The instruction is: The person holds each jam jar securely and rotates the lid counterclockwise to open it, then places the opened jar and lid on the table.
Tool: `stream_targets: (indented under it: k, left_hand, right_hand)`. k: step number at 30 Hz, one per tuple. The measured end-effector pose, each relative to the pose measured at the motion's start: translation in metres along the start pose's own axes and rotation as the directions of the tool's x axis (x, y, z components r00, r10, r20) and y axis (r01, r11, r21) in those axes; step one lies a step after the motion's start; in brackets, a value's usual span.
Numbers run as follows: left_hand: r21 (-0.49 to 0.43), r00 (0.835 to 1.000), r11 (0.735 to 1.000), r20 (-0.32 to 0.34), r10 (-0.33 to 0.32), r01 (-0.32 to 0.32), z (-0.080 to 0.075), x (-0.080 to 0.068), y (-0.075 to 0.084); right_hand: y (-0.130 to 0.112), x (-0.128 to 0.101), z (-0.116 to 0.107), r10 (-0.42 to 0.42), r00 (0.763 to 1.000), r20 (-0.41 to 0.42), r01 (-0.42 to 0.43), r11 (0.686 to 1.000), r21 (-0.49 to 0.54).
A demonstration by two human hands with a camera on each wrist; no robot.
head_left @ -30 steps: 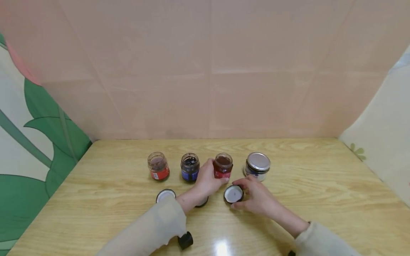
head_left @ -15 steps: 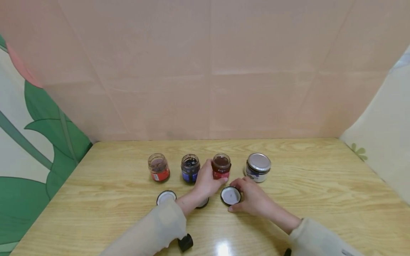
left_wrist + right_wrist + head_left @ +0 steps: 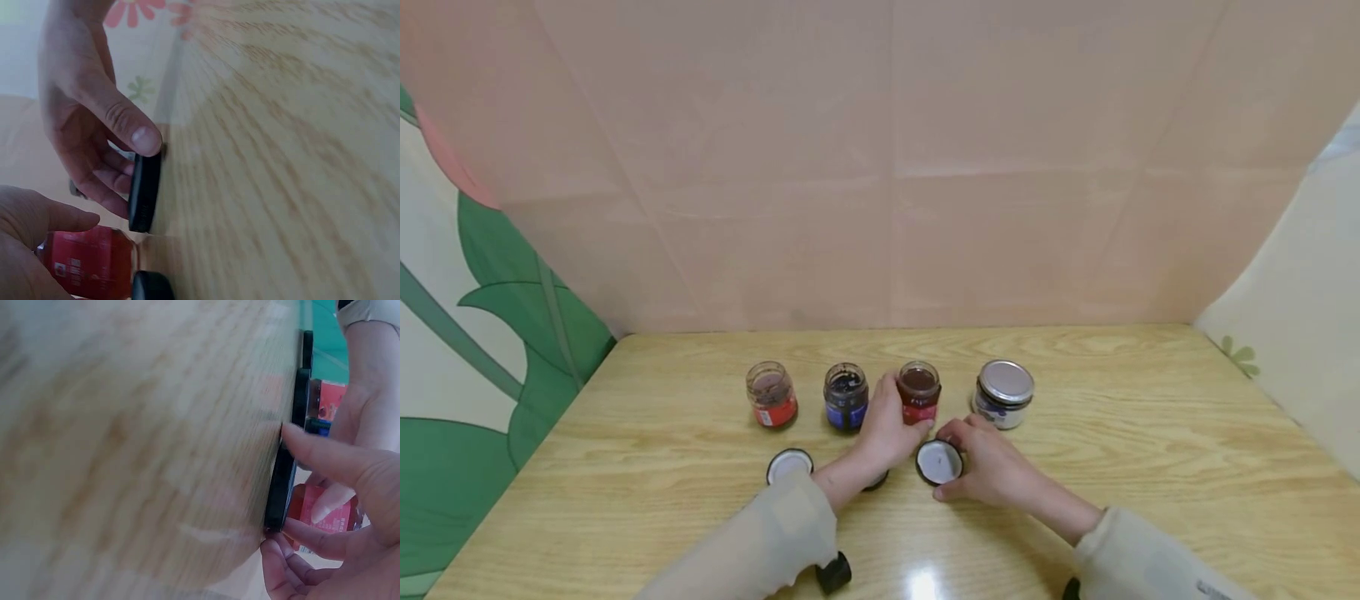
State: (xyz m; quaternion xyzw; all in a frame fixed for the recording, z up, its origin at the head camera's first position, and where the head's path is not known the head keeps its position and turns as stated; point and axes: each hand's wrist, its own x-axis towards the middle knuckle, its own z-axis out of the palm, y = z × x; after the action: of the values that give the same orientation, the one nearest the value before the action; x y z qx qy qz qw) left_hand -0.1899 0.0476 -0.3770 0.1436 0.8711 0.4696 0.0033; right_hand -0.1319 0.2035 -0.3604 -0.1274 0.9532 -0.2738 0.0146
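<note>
My left hand (image 3: 883, 429) grips an open glass jar (image 3: 918, 392) of dark red jam with a pinkish-red label, standing upright on the table. In the left wrist view that red label (image 3: 87, 262) shows between thumb and palm. Just in front of the jar, a dark-rimmed lid (image 3: 939, 462) lies with its white inside up. My right hand (image 3: 988, 467) pinches this lid by its edge, thumb on the near side and fingers on the far side. From the right wrist, the lid's black rim (image 3: 281, 490) appears down at the tabletop.
Left of the held jar stand an open blue-labelled jar (image 3: 846, 400) and an open red-labelled jar (image 3: 772, 396). A silver-lidded jar (image 3: 1003, 392) is at the right. Another upturned lid (image 3: 789, 465) lies in front; a further lid (image 3: 876, 482) is mostly behind my left wrist.
My right hand and the lid have shifted slightly left and nearer to me. The held jar has moved a little left with my left hand, mostly in the first half second.
</note>
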Motion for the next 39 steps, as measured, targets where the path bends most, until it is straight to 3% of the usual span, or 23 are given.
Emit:
stream_targets:
  k: [7, 16, 30, 39]
  left_hand:
    - [0.0, 1.0, 1.0, -0.02, 0.022, -0.022, -0.006, -0.002, 0.017]
    - [0.027, 0.998, 0.998, -0.021, 0.062, -0.062, -0.011, -0.002, 0.038]
    - [0.039, 0.99, 0.989, -0.012, 0.144, -0.143, -0.011, -0.001, 0.063]
    - [0.035, 0.993, 0.993, 0.024, 0.112, -0.113, -0.002, -0.001, 0.075]
  right_hand:
    - [0.002, -0.001, -0.011, 0.023, 1.0, 0.006, -0.023, 0.999, 0.033]
    - [0.006, -0.008, -0.032, -0.005, 0.997, -0.072, 0.013, 0.994, 0.108]
    - [0.018, -0.02, -0.06, -0.012, 0.982, -0.188, 0.03, 0.995, 0.095]
    - [0.025, -0.027, -0.07, 0.009, 0.976, -0.218, 0.005, 0.998, 0.066]
